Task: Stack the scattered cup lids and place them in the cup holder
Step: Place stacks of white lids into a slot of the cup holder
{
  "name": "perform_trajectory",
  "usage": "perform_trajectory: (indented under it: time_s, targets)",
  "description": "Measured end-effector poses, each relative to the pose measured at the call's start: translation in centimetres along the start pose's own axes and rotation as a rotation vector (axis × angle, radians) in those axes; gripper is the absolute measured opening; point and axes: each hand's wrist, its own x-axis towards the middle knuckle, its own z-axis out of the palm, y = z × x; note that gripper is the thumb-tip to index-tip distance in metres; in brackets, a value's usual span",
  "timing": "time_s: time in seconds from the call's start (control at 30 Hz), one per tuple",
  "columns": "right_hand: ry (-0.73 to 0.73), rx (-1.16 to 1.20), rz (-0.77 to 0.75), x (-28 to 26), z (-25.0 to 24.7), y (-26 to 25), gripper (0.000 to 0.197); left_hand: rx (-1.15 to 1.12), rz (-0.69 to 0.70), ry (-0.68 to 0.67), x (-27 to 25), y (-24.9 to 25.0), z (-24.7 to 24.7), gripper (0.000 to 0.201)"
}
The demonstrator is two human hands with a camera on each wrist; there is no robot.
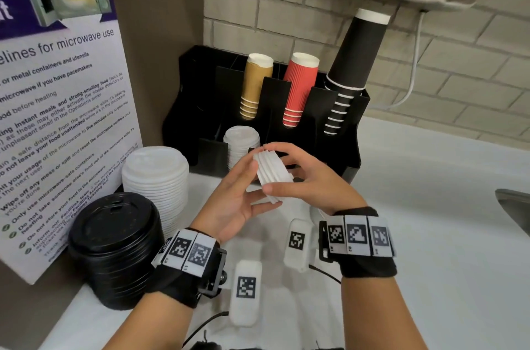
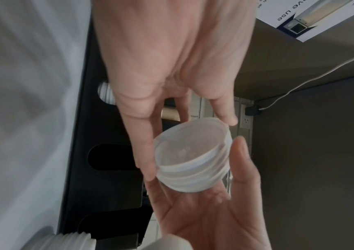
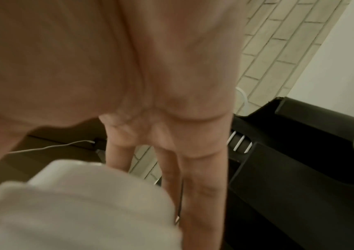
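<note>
A short stack of small white cup lids (image 1: 275, 175) is held on edge between both hands, just in front of the black cup holder (image 1: 354, 154). My left hand (image 1: 263, 183) lies palm up, with its thumb on the stack's near face and its fingers under the rim. My right hand (image 1: 268, 169) grips the stack from the right, thumb low and fingers over the top. In the left wrist view my left hand (image 2: 191, 148) spans the stack (image 2: 193, 179), and the right thumb (image 2: 242, 160) presses its side. The right wrist view shows the lids (image 3: 75, 211) blurred below the fingers (image 3: 193, 186).
A stack of small white lids (image 1: 241, 140) stands in the holder's front slot. Brown, red and black cup sleeves (image 1: 298, 89) lean in the slots behind. On the counter to the left stand a tall white lid stack (image 1: 156, 172) and a black lid stack (image 1: 114, 246). A sink edge (image 1: 513, 203) lies right.
</note>
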Motion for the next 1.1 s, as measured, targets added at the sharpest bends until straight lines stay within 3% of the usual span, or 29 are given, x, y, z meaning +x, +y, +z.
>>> perform_trajectory:
  time_s: [0.4, 0.83, 0.97, 1.1]
  targets:
    - [0.031, 0.057, -0.015, -0.4, -0.8, 0.3, 0.061, 0.032, -0.002, 0.06, 0.4, 0.0, 0.3, 0.063]
    - [0.161, -0.104, -0.039, 0.2, 0.2, 0.0, 0.061, 0.002, -0.018, 0.094, 1.2, -0.4, 0.1, 0.061]
    - [0.216, -0.155, -0.121, 2.5, -0.8, -1.5, 0.061, -0.094, 0.022, 0.319, 1.6, -0.4, -0.5, 0.052]
    - [0.25, -0.414, -0.147, 8.0, -1.3, -2.9, 0.069, -0.164, 0.034, 0.52, 1.7, -0.6, -1.5, 0.029]
